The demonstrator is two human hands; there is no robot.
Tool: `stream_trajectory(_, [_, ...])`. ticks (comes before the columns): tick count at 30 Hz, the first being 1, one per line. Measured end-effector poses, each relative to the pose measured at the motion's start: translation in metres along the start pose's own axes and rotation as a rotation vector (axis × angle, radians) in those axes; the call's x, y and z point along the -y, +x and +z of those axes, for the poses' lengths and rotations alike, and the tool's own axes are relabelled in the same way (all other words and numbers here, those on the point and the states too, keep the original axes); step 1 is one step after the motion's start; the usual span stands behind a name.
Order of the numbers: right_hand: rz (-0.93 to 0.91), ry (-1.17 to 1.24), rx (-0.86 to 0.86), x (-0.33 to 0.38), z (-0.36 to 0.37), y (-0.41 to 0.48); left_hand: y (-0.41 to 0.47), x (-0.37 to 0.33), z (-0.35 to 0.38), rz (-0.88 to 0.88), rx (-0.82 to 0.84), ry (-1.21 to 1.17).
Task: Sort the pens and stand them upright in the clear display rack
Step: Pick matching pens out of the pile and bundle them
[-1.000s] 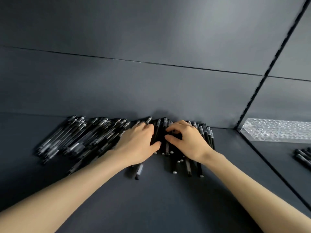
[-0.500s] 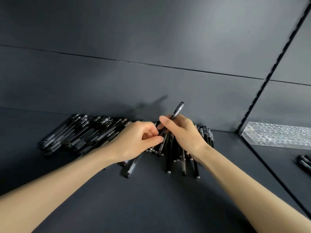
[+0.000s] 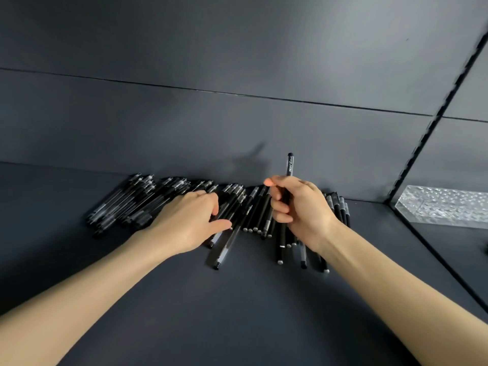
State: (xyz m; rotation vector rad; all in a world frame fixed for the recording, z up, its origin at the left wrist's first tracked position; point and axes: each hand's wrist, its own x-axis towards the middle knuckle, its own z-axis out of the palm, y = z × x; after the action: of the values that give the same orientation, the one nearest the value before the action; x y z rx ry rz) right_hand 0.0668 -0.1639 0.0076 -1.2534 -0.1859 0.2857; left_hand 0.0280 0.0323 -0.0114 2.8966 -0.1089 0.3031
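The clear rack runs off the right edge.

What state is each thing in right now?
right hand, grips one black pen.
black pen, held roughly upright.
left hand, rests on the loose pens.
loose pens, lying flat in a heap along the back wall.
clear display rack, off to the right, no pen standing in its visible part.
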Motion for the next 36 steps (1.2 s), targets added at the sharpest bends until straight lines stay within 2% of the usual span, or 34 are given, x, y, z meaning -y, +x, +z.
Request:
stream_trajectory(4, [0.02, -0.072, 0.003, -0.002, -0.001, -0.001, -0.001, -0.004, 0.006, 0.002, -0.042, -0.003])
stream_trajectory(8, [0.029, -0.065, 0.017, -0.005, -0.002, -0.003, -0.005, -0.008, 0.011, 0.073, -0.128, -0.168])
stream_trajectory(14, [0.025, -0.053, 0.015, -0.009, -0.003, -0.004, -0.003, -0.005, 0.017, 0.128, -0.151, 0.093])
stream_trajectory(16, [0.022, -0.057, 0.014, -0.01, -0.003, -0.005, -0.002, -0.004, 0.017, 0.093, -0.136, 0.11])
stream_trajectory(25, [0.048, -0.094, -0.002, -0.011, -0.001, -0.003, 0.009, -0.016, 0.019, -0.109, 0.081, -0.074])
stream_trajectory(28, [0.052, -0.129, -0.017, -0.01, 0.0, -0.003, 0.009, -0.016, 0.018, -0.129, 0.097, -0.103])
stream_trajectory(31, [0.054, -0.132, -0.039, -0.011, 0.002, -0.003, 0.003, -0.017, 0.015, -0.11, 0.009, -0.077])
stream_trajectory(34, [0.06, -0.11, -0.058, -0.012, 0.004, -0.004, -0.007, -0.022, 0.008, -0.06, -0.148, -0.3])
stream_trajectory(36, [0.055, -0.106, -0.057, -0.012, 0.005, -0.004, -0.014, -0.031, 0.004, 0.025, -0.114, -0.534])
